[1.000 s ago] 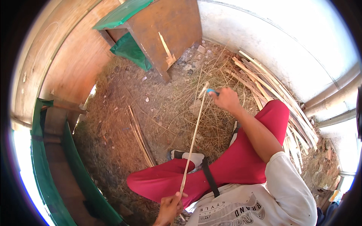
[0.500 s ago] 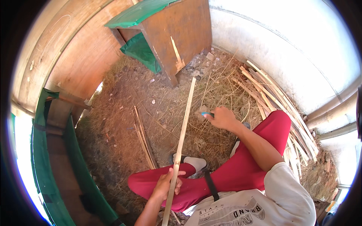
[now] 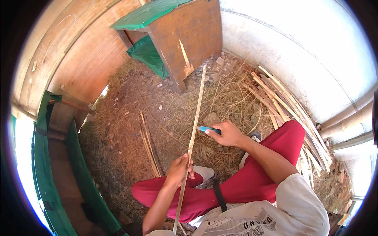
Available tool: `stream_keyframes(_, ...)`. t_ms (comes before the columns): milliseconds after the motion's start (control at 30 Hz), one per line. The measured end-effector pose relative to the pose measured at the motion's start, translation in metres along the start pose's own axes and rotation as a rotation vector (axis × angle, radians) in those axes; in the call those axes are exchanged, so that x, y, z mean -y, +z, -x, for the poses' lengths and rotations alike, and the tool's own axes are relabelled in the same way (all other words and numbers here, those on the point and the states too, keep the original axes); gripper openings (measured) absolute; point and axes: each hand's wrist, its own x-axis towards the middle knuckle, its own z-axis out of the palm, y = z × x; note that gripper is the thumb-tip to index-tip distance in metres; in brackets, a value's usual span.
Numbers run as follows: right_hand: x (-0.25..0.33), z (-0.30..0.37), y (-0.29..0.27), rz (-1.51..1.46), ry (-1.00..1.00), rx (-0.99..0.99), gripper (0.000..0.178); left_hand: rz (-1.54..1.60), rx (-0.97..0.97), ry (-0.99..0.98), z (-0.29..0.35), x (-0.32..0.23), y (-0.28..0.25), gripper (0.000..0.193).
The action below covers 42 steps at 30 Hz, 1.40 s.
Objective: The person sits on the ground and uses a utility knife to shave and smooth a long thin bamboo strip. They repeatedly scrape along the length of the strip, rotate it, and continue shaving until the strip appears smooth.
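wooden strip (image 3: pixel 200 98): in front of the person, running past both hands; its near end is down beside the pale shirt (image 3: pixel 303 198).
long axis: mostly forward, leaning slightly right, far end toward the brown cabinet (image 3: pixel 197 31).
left hand (image 3: pixel 179 172): nearer to the strip, fingers curled round it below its middle.
right hand (image 3: pixel 227 134): wrapped round a blue utility knife (image 3: pixel 206 129), right of the strip and farther forward than the left hand.
knife line: crosswise to the strip, front end pointing left at its right edge; cannot tell whether the blade touches.
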Motion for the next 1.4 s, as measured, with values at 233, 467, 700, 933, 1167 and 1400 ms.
stream_keyframes(233,0.014,0.008,0.006,0.047,-0.032,0.033,0.034,0.035,-0.035,0.018,-0.005,-0.008,0.012,0.038)
stream_keyframes(467,0.012,0.008,0.006,0.205,-0.081,-0.007,0.034,0.083,-0.067,0.053,-0.001,-0.002,0.023,0.039)
stream_keyframes(700,0.005,0.010,0.012,0.284,-0.103,-0.043,0.039,0.114,-0.030,0.003,0.004,-0.003,0.025,0.031)
stream_keyframes(933,0.008,0.008,0.011,0.305,-0.080,-0.028,0.041,0.132,-0.026,-0.031,0.007,-0.002,0.025,0.030)
stream_keyframes(1167,0.001,0.003,0.010,0.318,-0.063,-0.058,0.040,0.102,-0.017,-0.057,0.012,-0.003,0.024,0.030)
stream_keyframes(1400,-0.006,0.001,0.012,0.326,-0.051,-0.093,0.040,0.060,-0.059,-0.074,0.015,-0.010,0.027,0.036)
